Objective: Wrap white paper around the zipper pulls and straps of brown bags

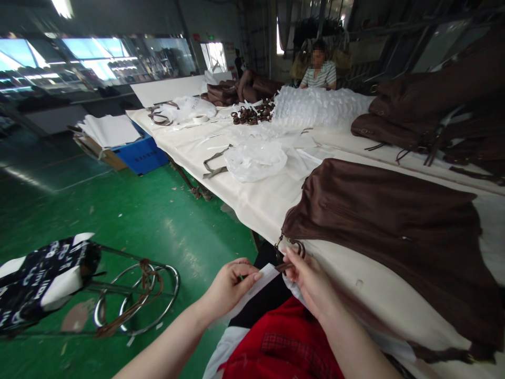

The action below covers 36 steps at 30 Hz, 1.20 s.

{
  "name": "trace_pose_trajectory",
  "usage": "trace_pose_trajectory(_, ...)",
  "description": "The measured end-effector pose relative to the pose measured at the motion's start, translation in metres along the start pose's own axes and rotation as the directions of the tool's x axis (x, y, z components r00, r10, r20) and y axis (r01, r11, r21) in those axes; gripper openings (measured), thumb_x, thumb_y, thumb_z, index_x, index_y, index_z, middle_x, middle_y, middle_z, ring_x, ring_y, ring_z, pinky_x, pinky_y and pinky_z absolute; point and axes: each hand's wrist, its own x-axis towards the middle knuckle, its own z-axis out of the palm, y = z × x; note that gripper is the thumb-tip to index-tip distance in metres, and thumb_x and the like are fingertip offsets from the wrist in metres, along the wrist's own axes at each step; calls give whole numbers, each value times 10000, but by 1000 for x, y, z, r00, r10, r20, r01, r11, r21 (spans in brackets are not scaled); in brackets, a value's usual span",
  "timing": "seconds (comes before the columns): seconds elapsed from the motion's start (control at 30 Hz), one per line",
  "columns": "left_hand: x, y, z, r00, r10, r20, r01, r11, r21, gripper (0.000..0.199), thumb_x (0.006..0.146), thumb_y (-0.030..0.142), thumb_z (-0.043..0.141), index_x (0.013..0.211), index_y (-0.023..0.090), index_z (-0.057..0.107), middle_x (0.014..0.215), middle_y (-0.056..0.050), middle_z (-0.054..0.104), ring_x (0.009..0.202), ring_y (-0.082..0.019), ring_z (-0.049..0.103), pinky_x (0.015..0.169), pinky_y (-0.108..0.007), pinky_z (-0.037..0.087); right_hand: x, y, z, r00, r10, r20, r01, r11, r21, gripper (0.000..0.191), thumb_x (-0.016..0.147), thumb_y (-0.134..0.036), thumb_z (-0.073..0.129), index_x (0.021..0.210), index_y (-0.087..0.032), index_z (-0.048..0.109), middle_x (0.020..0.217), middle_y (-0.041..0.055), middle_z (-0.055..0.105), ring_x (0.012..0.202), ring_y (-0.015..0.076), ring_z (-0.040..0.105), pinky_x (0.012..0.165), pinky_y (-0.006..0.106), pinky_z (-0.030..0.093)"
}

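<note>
A large dark brown leather bag [379, 210] lies flat on the white-covered table, right in front of me. At its near left corner, by a metal ring, my right hand [305, 273] is closed on a brown leather strap [283, 267]. My left hand [236, 281] pinches a strip of thin white wrapping [267, 275] between thumb and fingers. That strip reaches up to the strap's end, and both hands hang just off the table edge over my lap. Whether the wrapping is fixed to the strap I cannot tell.
Crumpled clear plastic [256, 160] and a grey strap [215, 163] lie farther along the table [244, 197]. More brown bags [410, 110] are piled at right. A person [319, 73] sits behind bundled white wrapping [319, 105]. An overturned stool [136, 300] and a blue box [142, 152] are left.
</note>
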Motion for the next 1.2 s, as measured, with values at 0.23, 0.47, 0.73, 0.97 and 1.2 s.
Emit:
trace_pose_trajectory(0.23,6,9,-4,989,2,146,-3,1000,3,443,924,447,488,636,136,618,621,7,458,596,-103,434,566,-207,369,7,8,-1,1000,3,27,-2,1000,-23,410,660,-526,775,792,-142,721,594,3,590,480,67,462,448,193,354)
trace_pose_trajectory(0.47,14,13,-5,985,73,159,-77,997,19,357,914,411,526,764,148,714,691,-29,583,644,-120,528,612,-210,411,7,7,-2,992,34,123,-27,998,-59,458,690,-557,738,794,-111,715,531,-6,562,433,56,423,423,193,290)
trace_pose_trajectory(0.73,17,6,-3,993,44,106,-43,999,-15,359,916,410,524,779,150,730,694,-36,600,666,-128,527,638,-225,425,2,6,-10,998,-20,54,29,988,-155,520,696,-607,700,912,-134,700,475,-54,458,440,79,381,417,209,277)
trace_pose_trajectory(0.97,21,8,-6,991,65,118,-54,994,-96,346,880,434,573,800,147,749,699,-47,615,646,-127,541,605,-219,435,-4,-9,-14,996,-52,69,57,997,-59,411,703,-552,723,687,-163,592,517,-76,427,390,29,274,380,186,172)
trace_pose_trajectory(1.2,21,13,6,993,12,121,1,995,-103,369,885,431,555,776,131,738,682,-37,610,634,-122,513,593,-214,422,8,-24,-16,982,26,189,92,801,-591,374,753,-460,686,548,-163,591,347,-50,454,305,51,351,341,174,233)
